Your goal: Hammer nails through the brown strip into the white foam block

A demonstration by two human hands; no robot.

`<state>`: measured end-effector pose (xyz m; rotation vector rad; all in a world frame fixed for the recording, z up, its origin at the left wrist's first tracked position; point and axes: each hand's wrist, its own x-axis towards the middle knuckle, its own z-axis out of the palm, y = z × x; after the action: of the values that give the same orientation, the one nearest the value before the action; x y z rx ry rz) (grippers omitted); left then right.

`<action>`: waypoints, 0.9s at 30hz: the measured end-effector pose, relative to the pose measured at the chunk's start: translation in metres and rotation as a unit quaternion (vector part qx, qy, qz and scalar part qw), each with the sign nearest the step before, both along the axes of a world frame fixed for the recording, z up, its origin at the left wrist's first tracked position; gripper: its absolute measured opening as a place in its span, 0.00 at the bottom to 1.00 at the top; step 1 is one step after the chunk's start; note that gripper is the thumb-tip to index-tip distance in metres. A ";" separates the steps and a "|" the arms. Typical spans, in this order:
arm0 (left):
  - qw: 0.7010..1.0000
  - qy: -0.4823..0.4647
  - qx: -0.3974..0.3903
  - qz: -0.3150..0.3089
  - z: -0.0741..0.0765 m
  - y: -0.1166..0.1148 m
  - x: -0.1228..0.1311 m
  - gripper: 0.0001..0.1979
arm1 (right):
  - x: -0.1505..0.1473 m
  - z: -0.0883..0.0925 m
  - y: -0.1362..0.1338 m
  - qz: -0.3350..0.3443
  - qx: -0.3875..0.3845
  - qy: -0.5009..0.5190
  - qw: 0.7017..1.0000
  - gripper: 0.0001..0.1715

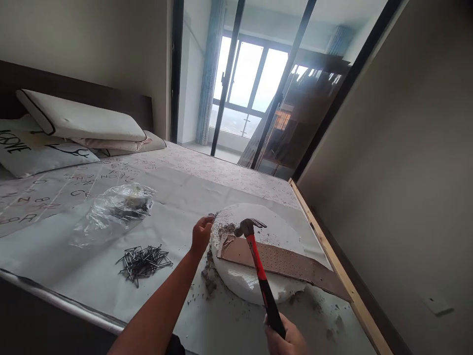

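My right hand point(284, 335) is wrapped round the black lower grip of a claw hammer point(260, 268) with a red upper handle. The hammer's head hangs over a thick white round slab point(266, 217), which looks like foam, its face just above a patch of grey crumbs. My left hand point(202, 230) is at the slab's left rim with its fingers curled against it; the fingertips are partly hidden. Across the slab lies a brown strip point(288, 260) dotted with small holes, one end near the wooden rail. Left of my forearm is a loose pile of nails point(143, 262).
A clear plastic bag point(121, 202) with dark contents rests on the pale sheet point(177, 192) covering the bed. Crumbs lie around the slab. A wooden rail point(332, 256) runs along the right side by the wall. Pillows point(84, 116) are stacked at the far left.
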<state>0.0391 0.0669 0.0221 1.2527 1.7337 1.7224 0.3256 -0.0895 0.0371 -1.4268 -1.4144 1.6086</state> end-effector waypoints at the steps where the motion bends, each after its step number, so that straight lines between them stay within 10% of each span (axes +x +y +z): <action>1: 1.000 0.024 -0.002 0.019 0.003 -0.008 -0.004 0.17 | 0.000 -0.005 -0.006 -0.006 -0.012 0.015 1.000 0.25; 8: 0.918 0.351 -0.181 -0.047 -0.008 -0.060 -0.022 0.13 | 0.013 -0.018 -0.027 -0.018 -0.051 0.084 0.995 0.25; 14: 0.817 0.419 -0.389 -0.070 -0.026 -0.089 -0.041 0.08 | 0.024 -0.009 -0.036 0.002 -0.062 0.090 0.994 0.21; 27: 0.805 0.409 -0.413 -0.122 -0.042 -0.097 -0.043 0.09 | 0.027 -0.018 -0.035 0.013 -0.055 0.110 0.992 0.21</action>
<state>-0.0035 -0.0304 -0.0200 1.7250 2.2168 0.0919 0.3531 -0.1249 0.0196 -1.2488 -1.2398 1.8233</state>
